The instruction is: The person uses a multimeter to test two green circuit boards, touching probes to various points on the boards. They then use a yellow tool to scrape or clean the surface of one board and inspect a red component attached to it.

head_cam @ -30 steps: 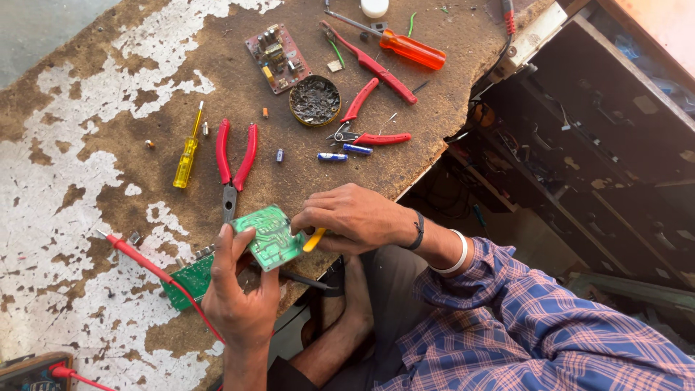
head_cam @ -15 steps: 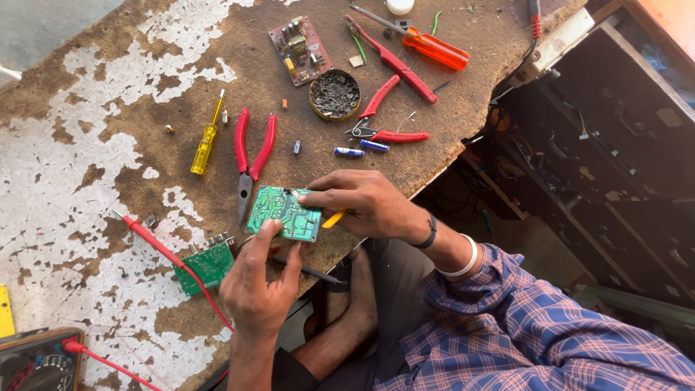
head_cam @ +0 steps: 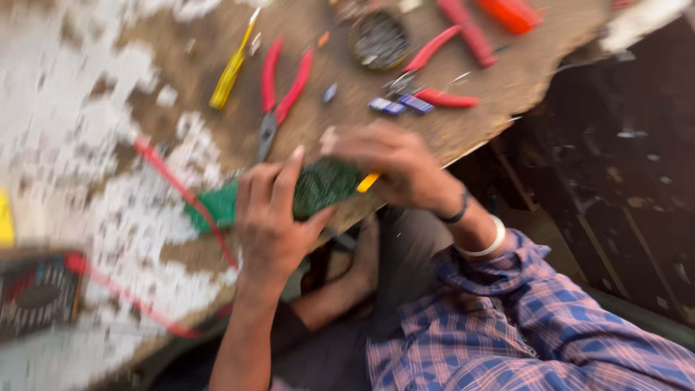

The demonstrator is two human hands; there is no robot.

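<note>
Fingers of my left hand (head_cam: 271, 217) and right hand (head_cam: 394, 163) clamp a green circuit board (head_cam: 322, 187) at the table (head_cam: 499, 80) edge; I judge it light, stiff, fragile, best gripped by its rims.

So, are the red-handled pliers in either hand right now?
No, the red-handled pliers lie on the bench above both hands, while the left hand and right hand hold the green circuit board.

The flat circuit board (head_cam: 322, 187) is green. Red-handled metal pliers (head_cam: 279, 94) lie on the brown, white-flaked wooden counter (head_cam: 108, 181). The plaid cotton sleeve (head_cam: 536, 318) is blue and pink.
</note>
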